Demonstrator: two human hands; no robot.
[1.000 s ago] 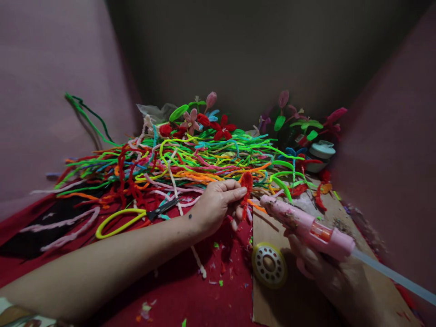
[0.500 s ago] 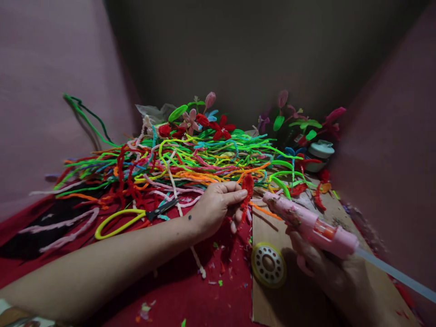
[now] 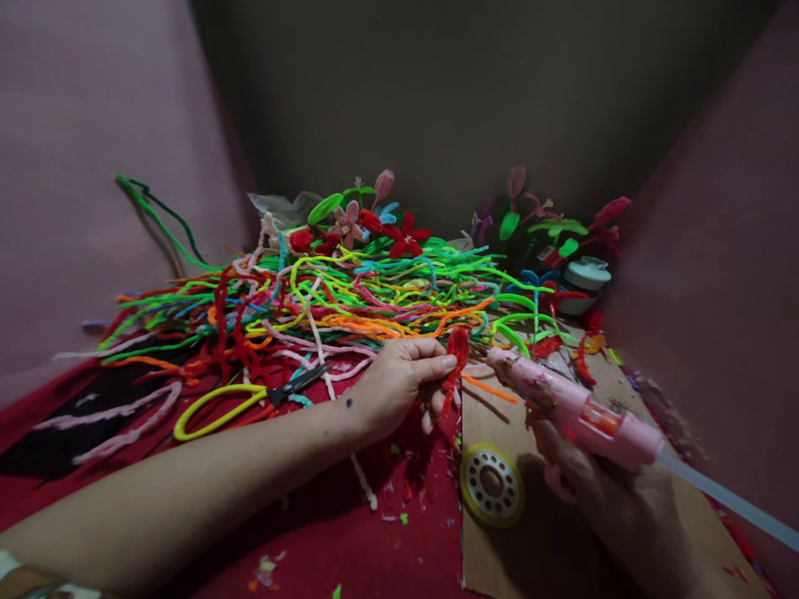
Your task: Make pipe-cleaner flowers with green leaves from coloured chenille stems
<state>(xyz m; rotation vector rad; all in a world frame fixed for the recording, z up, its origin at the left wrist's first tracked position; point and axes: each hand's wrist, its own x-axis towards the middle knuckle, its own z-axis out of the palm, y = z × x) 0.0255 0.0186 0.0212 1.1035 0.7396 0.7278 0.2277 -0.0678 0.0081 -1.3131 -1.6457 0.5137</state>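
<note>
Between the thumb and fingers of my left hand (image 3: 409, 378) is a red pipe-cleaner piece (image 3: 458, 348), bent into a petal-like loop with its end hanging below. My right hand (image 3: 612, 491) is wrapped round the handle of a pink hot glue gun (image 3: 580, 408). Its nozzle points left and stands a short gap from the red piece. A clear glue stick (image 3: 724, 495) runs out of the back of the gun. Scissors with yellow handles (image 3: 221, 408) lie beside my left forearm, blades toward the pile.
A wide heap of coloured pipe cleaners (image 3: 374, 291) spreads across the back. Finished pipe-cleaner flowers (image 3: 409, 237) stand behind it. A tape roll (image 3: 492, 485) lies on a cardboard sheet (image 3: 499, 566). At the right is a lidded jar (image 3: 587, 279). Scraps dot the red cloth (image 3: 374, 557).
The red piece has turned slightly, showing its loop more openly. The glue gun has shifted a little right and down, away from it.
</note>
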